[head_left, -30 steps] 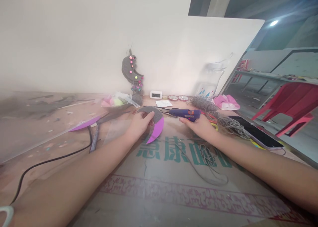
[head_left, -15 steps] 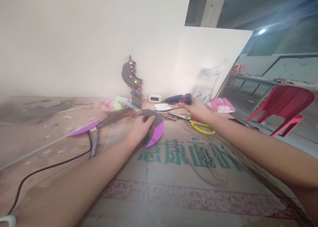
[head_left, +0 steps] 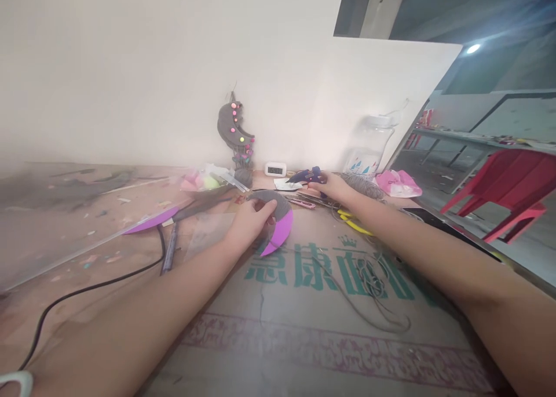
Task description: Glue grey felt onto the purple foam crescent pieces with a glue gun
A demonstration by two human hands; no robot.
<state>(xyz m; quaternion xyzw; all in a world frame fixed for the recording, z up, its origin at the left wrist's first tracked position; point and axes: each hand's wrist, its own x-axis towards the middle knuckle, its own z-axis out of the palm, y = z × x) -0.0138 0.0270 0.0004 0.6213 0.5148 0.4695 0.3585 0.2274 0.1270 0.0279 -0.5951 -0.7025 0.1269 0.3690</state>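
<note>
My left hand (head_left: 254,218) pinches a purple crescent (head_left: 280,235) whose upper part is wrapped in grey yarn (head_left: 274,199). From it a loose strand runs right to a tangle of yarn (head_left: 371,275) on the table. Farther back, my right hand (head_left: 332,186) has its fingers closed around a dark blue hot glue gun (head_left: 311,174). The gun's nozzle points left, over a small white paper (head_left: 286,184). Just in front of the gun lie a pink cutter (head_left: 302,203) and yellow-handled scissors (head_left: 354,223), partly hidden by my right forearm.
A finished grey crescent with coloured pompoms (head_left: 230,127) hangs against the white wall. Along the back stand a small digital clock (head_left: 275,169), a clear bottle (head_left: 373,142) and a pink bag (head_left: 397,184). A black cable (head_left: 99,284) crosses the left side; a phone (head_left: 443,229) lies at right.
My right hand has lowered and turned the glue gun, bringing it closer to the white paper. My left hand keeps its pinch on the crescent. The view has shifted slightly.
</note>
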